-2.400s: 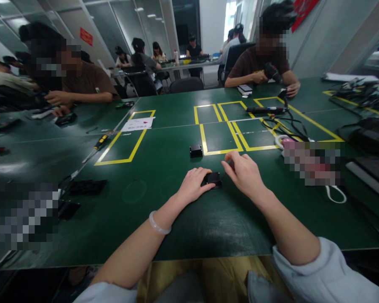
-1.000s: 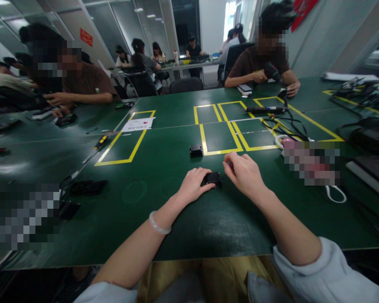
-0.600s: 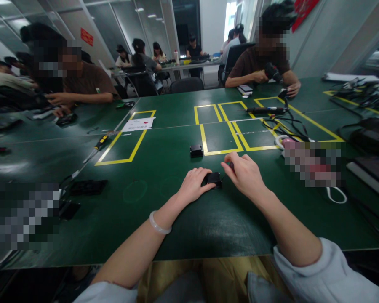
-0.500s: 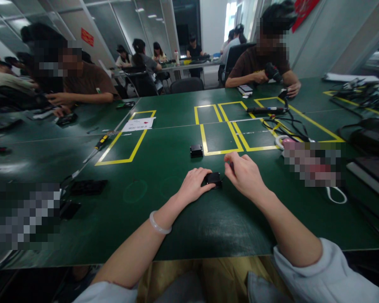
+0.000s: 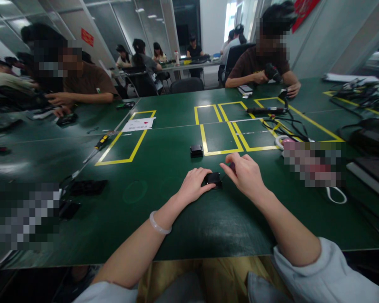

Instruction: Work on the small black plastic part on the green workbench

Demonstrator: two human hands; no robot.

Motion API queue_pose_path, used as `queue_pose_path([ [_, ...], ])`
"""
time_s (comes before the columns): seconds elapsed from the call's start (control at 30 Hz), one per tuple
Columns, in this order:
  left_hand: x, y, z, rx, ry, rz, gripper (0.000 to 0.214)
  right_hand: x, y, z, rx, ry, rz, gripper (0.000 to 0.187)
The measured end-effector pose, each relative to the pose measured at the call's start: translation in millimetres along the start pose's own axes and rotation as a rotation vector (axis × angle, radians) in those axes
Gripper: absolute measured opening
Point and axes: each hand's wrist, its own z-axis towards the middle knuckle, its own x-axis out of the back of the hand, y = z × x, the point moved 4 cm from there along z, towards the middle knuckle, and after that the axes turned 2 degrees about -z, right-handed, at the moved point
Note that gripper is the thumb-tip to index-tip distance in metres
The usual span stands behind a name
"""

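My left hand (image 5: 193, 185) rests on the green table (image 5: 164, 219) with its fingers curled round the left side of a small black box (image 5: 212, 179), holding it down. My right hand (image 5: 245, 174) hovers just right of the box, fingers pinched together on something small and dark that I cannot make out. A second small black box (image 5: 196, 150) lies farther off, beside a yellow taped square (image 5: 220, 138).
A screwdriver (image 5: 98, 145) and a paper sheet (image 5: 138, 124) lie at the left taped square. Black trays (image 5: 87, 187) sit at the near left. Cables and a tool (image 5: 271, 118) lie at the right. People work at the table's far side and left.
My right hand has shifted very slightly towards the box; my left hand and both boxes have not moved.
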Motion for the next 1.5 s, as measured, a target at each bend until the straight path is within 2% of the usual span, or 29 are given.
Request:
queue_pose_path([
  [0.37, 0.9, 0.4, 0.2, 0.010, -0.009, -0.009, 0.038, -3.1, 1.1, 1.0, -0.015, -0.104, 0.024, 0.016],
  [1.5, 1.4, 0.6, 0.5, 0.019, -0.022, -0.022, 0.038, -0.7, -1.5, 0.7, -0.020, -0.097, 0.032, 0.015],
])
